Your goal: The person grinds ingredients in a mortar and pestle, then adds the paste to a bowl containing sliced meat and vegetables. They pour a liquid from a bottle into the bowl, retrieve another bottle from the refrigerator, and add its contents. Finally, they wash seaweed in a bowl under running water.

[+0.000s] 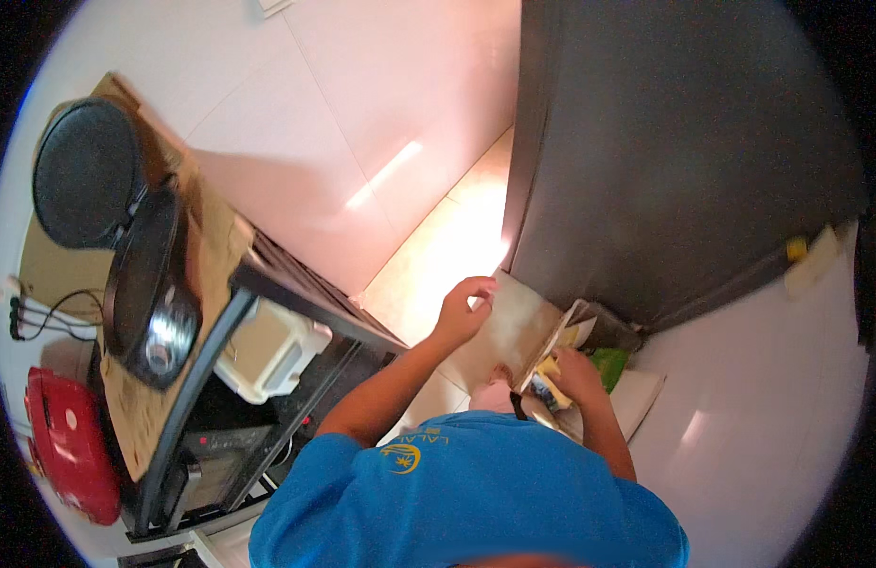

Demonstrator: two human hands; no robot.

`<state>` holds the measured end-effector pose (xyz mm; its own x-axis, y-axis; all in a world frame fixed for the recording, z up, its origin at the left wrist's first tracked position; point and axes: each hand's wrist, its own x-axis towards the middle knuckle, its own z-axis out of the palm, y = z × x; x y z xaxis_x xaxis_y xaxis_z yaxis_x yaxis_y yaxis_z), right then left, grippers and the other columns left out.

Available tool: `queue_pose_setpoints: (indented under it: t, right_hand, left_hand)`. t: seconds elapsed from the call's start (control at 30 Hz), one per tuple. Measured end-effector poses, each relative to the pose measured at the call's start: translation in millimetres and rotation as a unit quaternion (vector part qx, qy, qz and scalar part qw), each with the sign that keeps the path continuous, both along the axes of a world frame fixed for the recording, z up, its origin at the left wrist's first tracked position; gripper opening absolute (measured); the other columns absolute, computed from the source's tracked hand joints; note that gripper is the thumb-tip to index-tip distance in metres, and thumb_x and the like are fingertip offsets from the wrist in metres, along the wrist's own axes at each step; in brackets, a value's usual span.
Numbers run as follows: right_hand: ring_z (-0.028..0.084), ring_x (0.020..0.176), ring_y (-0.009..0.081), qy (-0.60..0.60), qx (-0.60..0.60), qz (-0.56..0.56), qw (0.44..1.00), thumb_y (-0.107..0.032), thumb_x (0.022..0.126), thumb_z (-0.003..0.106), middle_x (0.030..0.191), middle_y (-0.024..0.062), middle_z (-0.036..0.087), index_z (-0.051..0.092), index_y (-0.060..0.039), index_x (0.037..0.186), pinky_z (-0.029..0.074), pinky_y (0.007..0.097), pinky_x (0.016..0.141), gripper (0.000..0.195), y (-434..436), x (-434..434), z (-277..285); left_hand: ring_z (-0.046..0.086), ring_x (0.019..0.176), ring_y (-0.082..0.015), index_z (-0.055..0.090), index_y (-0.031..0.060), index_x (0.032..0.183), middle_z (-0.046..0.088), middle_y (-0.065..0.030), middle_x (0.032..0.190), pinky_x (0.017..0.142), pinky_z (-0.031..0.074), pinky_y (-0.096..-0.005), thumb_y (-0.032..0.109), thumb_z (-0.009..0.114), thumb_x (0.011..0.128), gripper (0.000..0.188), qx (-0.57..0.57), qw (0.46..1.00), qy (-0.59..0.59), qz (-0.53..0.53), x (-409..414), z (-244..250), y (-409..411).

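My left hand (468, 310) hangs in the air above the tiled floor, its fingers curled towards the thumb with a gap between them. Nothing shows in it. Lower and to the right, my right hand (578, 374) reaches down into an open container (546, 349) beside my legs. Its fingers touch or lie just over a yellow packet (549, 370); blur hides whether they grip it. A green packet (611, 367) is beyond that hand, and a pale flat piece (586, 331) stands near the container's far end.
A tall dark cabinet or refrigerator (679, 156) rises at the right. To the left, a wooden-topped shelf rack (129, 419) carries a black electric griddle (150, 284) with its lid raised. Below sit a white appliance (271, 351) and an oven-like appliance (221, 461). A red appliance (72, 444) is at far left.
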<state>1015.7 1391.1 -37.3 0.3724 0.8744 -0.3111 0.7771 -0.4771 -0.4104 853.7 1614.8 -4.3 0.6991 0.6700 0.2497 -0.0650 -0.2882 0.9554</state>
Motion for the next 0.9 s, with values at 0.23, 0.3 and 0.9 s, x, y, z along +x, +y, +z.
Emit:
queue_pose_setpoints:
  t: [0.23,0.3,0.9]
  right_hand:
    - [0.059,0.105,0.0336,0.126,0.189,0.076,0.971,-0.024,0.087,0.063,0.112,0.0160,0.063,0.062,-0.0039,0.114,0.046,0.0419,0.093,0.034,240,80,68]
    - [0.060,0.105,0.0326,0.104,0.186,0.097,0.972,-0.023,0.087,0.065,0.113,0.0156,0.062,0.062,-0.0042,0.113,0.048,0.0406,0.091,0.033,298,96,60]
    - [0.065,0.095,0.0245,0.106,0.261,-0.415,0.865,-0.021,0.084,0.069,0.120,0.0130,0.058,0.064,-0.0068,0.110,0.052,0.0353,0.084,0.030,597,254,16]
  left_hand:
    - [0.066,0.094,-0.0186,0.063,-0.0025,0.110,0.068,-0.0110,0.105,0.088,0.051,-0.0309,-0.003,0.057,0.085,0.026,-0.091,0.995,0.005,0.049,114,18,222]
    - [0.065,0.097,-0.0186,0.062,-0.0025,0.111,0.067,-0.0123,0.106,0.092,0.051,-0.0322,-0.003,0.055,0.086,0.026,-0.150,0.985,-0.070,0.038,152,9,283]
    - [0.040,0.134,-0.0238,0.040,0.0044,0.142,0.046,-0.0147,0.143,0.111,0.029,-0.0360,0.020,0.071,0.083,0.069,0.074,0.892,-0.119,-0.430,673,107,546]
